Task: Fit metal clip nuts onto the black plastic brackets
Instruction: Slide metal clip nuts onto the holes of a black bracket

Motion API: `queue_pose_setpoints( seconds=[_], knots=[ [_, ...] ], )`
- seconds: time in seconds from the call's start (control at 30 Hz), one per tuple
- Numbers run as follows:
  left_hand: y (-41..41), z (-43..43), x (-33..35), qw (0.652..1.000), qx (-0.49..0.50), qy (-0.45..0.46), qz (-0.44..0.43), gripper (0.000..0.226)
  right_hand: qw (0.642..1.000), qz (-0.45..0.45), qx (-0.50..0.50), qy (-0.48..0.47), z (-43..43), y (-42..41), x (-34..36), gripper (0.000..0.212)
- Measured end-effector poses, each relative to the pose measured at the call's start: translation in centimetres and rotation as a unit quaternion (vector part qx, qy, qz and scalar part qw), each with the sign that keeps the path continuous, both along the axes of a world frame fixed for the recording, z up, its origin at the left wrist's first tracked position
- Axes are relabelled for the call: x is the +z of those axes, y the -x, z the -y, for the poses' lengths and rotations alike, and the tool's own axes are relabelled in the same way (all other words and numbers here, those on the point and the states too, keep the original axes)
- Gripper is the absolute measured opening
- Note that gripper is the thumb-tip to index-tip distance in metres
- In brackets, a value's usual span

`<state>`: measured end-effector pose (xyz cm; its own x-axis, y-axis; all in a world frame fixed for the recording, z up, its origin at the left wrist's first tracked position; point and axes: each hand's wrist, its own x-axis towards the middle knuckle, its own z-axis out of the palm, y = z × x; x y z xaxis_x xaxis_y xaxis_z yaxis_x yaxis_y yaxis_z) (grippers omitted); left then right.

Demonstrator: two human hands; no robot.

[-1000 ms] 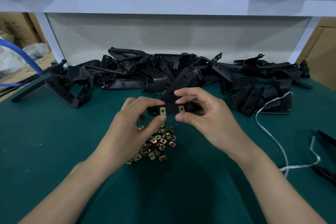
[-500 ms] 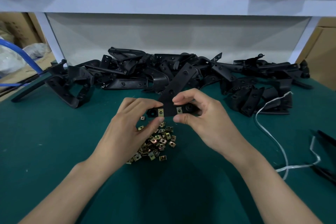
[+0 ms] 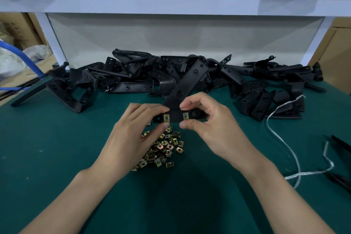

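Both hands hold one black plastic bracket (image 3: 187, 83) above the green mat; its long arm slants up and away to the right. My left hand (image 3: 133, 135) pinches the bracket's left end, thumb below and fingers above. My right hand (image 3: 210, 125) pinches its right part the same way. Two brass-coloured clip nuts sit on the bracket's near bar, the left clip nut (image 3: 166, 118) and the right clip nut (image 3: 185, 116). A pile of loose clip nuts (image 3: 163, 150) lies on the mat just under my hands.
A long heap of black brackets (image 3: 190, 76) runs across the back of the green mat (image 3: 57, 148). A white strap (image 3: 284, 138) curls at the right, beside dark parts (image 3: 340, 163) at the right edge. A white shelf (image 3: 171, 2) hangs overhead; cardboard boxes stand at both sides.
The bracket has been lifted slightly and tilted, so its long arm points further up. Both hands keep their grip and have shifted little.
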<state>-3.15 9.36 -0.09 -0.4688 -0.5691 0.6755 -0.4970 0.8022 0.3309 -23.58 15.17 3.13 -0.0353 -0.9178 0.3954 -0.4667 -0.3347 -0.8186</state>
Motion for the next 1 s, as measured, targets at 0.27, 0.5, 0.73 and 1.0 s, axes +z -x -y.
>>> queue_pose_setpoints(
  seconds=[0.27, 0.5, 0.73, 1.0],
  knots=[
    [0.2, 0.2, -0.4, 1.0, 0.008, -0.016, -0.017, 0.032, 1.0, -0.014, 0.002, 0.014, 0.1, 0.2, 0.1, 0.038],
    [1.5, -2.1, -0.7, 0.997, 0.001, -0.072, -0.041, 0.033, 0.999, -0.042, -0.013, -0.006, -1.9, 0.6, 0.7, 0.031],
    [5.3, -8.0, 0.8, 0.995, -0.041, -0.093, 0.011, 0.044, 0.996, -0.024, -0.082, 0.009, -9.5, 3.5, 0.1, 0.035],
    [14.5, -17.3, 3.2, 0.982, -0.167, -0.085, 0.007, 0.029, 0.977, -0.031, -0.209, 0.002, -23.2, 10.6, 2.2, 0.043]
  ],
)
